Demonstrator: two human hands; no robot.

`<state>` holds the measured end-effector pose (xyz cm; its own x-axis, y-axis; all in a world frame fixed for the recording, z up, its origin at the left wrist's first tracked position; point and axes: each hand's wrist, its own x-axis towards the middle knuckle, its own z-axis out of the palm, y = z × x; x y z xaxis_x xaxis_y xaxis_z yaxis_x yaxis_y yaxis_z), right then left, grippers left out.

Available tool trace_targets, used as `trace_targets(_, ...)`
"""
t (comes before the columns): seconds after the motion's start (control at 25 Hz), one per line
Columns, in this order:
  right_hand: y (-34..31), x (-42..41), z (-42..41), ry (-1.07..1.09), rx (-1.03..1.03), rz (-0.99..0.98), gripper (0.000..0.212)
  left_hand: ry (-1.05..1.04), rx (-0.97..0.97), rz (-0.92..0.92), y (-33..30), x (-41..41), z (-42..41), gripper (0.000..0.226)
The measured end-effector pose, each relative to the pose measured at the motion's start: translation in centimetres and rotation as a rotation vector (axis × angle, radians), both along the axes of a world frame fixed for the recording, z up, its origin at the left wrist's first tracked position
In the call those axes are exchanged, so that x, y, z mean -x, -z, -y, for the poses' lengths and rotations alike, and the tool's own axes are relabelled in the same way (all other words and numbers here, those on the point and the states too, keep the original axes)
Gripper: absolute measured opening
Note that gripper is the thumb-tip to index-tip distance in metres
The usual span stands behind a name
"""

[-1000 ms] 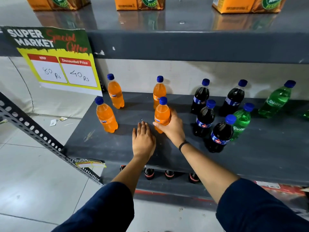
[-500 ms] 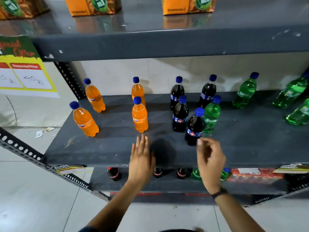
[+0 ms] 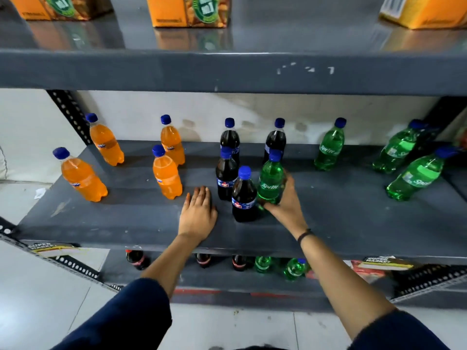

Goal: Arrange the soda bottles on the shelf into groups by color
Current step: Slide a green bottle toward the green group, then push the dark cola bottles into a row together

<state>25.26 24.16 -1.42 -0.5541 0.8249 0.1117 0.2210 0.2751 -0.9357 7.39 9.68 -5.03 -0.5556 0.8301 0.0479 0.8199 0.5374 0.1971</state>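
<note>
On the grey shelf [image 3: 341, 223] stand several orange bottles [image 3: 166, 176] at the left and several dark cola bottles [image 3: 243, 198] in the middle. A green Sprite bottle [image 3: 271, 181] stands right beside the cola group, and my right hand [image 3: 285, 203] is wrapped around its lower part. More green bottles stand to the right: one upright [image 3: 329, 150] at the back, two [image 3: 417, 176] near the right end. My left hand [image 3: 198, 214] lies flat on the shelf, fingers together, just left of the front cola bottle, holding nothing.
The upper shelf [image 3: 227, 72] overhangs close above the bottle caps and carries orange cartons [image 3: 187, 11]. A lower shelf holds more cola and green bottles [image 3: 294, 269]. Perforated steel uprights [image 3: 68, 114] frame the shelf. White floor tiles lie below.
My right hand let go of the orange bottle, moved right and closed around the green Sprite bottle by the cola group. The view shifted right. My left hand stayed flat on the shelf.
</note>
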Motion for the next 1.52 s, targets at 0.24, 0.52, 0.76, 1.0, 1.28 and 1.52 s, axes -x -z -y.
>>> trace_targets(0.24,-0.5,-1.8,-1.6,0.050,-0.070,0.019,0.068,0.008,-0.040,-0.016,-0.1,-0.1,0.2,0.078)
trace_targets(0.52,-1.6,-11.3,-8.4,0.273,-0.175,0.025,0.068,-0.020,-0.050,-0.013,0.2,0.0,-0.2,0.067)
trace_targets(0.76,-0.7,-12.7,-9.8,0.280,-0.193,0.068,0.066,-0.015,-0.045,-0.011,0.2,0.0,-0.2,0.067)
trace_targets(1.0,-0.1,-12.9,-9.5,0.249,-0.151,0.060,0.074,-0.018,-0.050,-0.011,0.2,-0.1,-0.2,0.067)
trace_targets(1.28,1.9,-9.7,1.3,0.395,-0.142,-0.263,0.072,-0.011,-0.077,0.001,0.0,-0.3,-0.1,0.062)
trace_targets(1.52,1.5,-0.5,7.2,-0.040,-0.049,0.162,0.108,0.001,-0.084,0.008,-0.2,-0.4,0.0,0.055)
